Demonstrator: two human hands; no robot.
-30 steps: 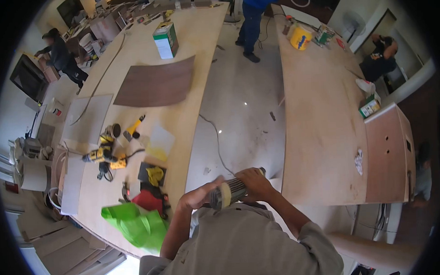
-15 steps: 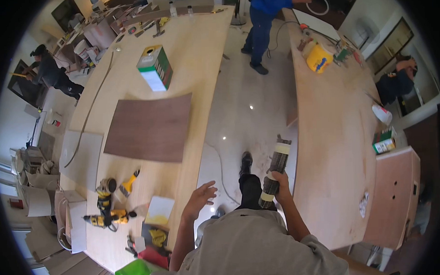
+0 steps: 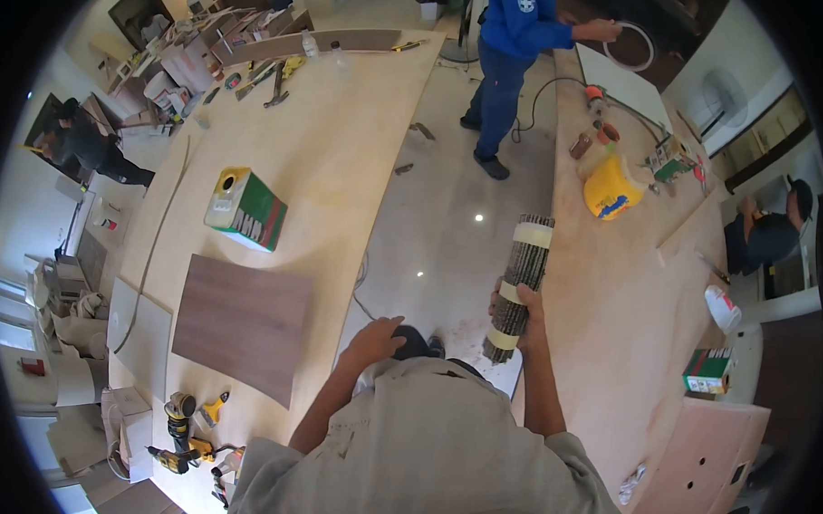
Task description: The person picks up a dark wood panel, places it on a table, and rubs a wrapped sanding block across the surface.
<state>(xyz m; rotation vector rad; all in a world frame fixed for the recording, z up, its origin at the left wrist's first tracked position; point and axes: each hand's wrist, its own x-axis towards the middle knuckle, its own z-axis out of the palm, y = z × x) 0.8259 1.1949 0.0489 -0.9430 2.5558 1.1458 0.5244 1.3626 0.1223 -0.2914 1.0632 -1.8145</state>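
Note:
My right hand (image 3: 528, 309) is wrapped round a roll of dark, streaked sheet material (image 3: 529, 253), bound with bands of pale tape. It tilts upright in the aisle beside the right-hand table. My left hand (image 3: 375, 340) holds nothing, its fingers loosely stretched out in front of my body, near the edge of the left table (image 3: 371, 122). On that table lies a brown veneer sheet (image 3: 242, 326), the thing nearest to my left hand there. Behind the sheet stands a green and white metal can (image 3: 247, 208).
A cordless drill (image 3: 172, 457) and a yellow-handled brush (image 3: 215, 409) lie at the left table's near end; a hammer (image 3: 279, 85) lies far off. The right table (image 3: 605, 341) bears a yellow container (image 3: 613, 188). A person in blue (image 3: 522, 36) stands ahead by the aisle; two others are farther off.
I have moved forward along the aisle, so the tables' things sit lower in view. The roll remains in my right hand and has risen. My left hand has come closer to my body.

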